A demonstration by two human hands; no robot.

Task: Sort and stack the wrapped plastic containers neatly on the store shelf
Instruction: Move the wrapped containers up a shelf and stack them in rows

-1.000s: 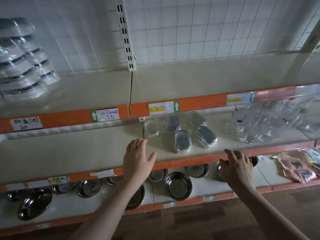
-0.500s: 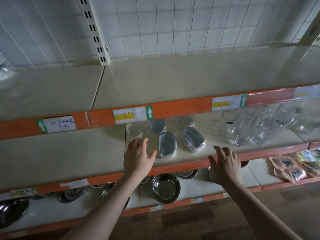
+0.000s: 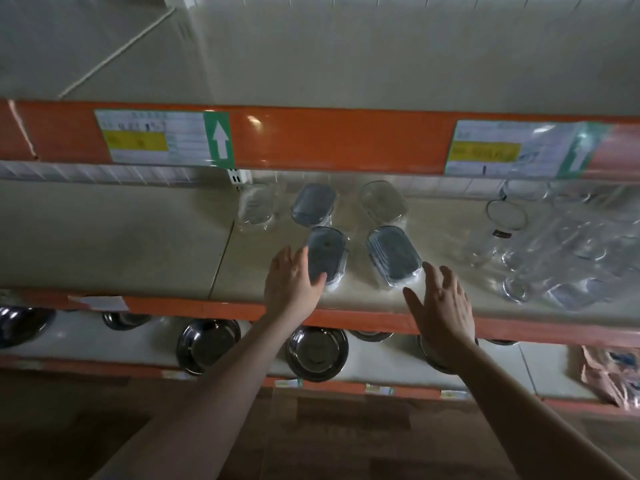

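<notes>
On middle shelf (image 3: 138,244) | left hand (image 3: 291,282) spread, touching container (image 3: 327,254) | right hand (image 3: 441,306) spread, holding nothing

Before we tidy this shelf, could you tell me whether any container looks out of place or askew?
Yes: the front right container sits turned at an angle, out of line with the front left one. None are stacked yet. No damage shows.

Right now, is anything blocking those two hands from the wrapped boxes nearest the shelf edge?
Nothing visible. The left hand already touches the left front container; the right hand hovers open beside the right front container, bare shelf between.
</notes>
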